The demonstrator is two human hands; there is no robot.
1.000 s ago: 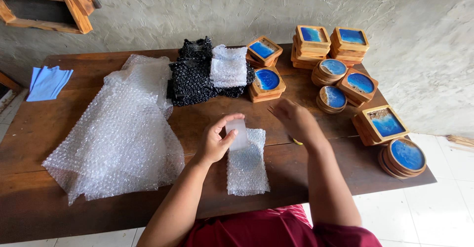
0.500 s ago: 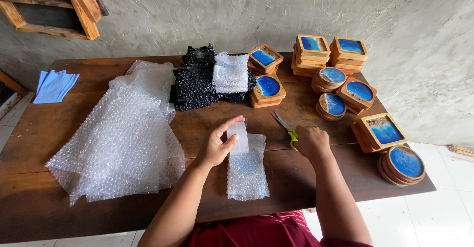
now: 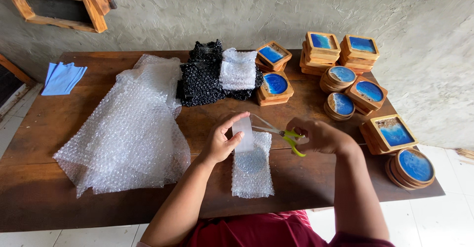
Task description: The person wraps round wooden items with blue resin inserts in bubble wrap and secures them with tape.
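Pinching a tape strip (image 3: 243, 134), left hand (image 3: 221, 141) fingers clamped; scissors (image 3: 279, 133) gripped by right hand (image 3: 321, 136) above bubble wrap (image 3: 252, 170).

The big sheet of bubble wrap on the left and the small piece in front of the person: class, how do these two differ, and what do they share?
1. The big sheet lies crumpled and spread wide; the small piece is a narrow strip.
2. The big sheet lies untouched; the left hand lifts the small piece's top end, with scissors in the right hand at it.

Both are clear bubble wrap on the wooden table.
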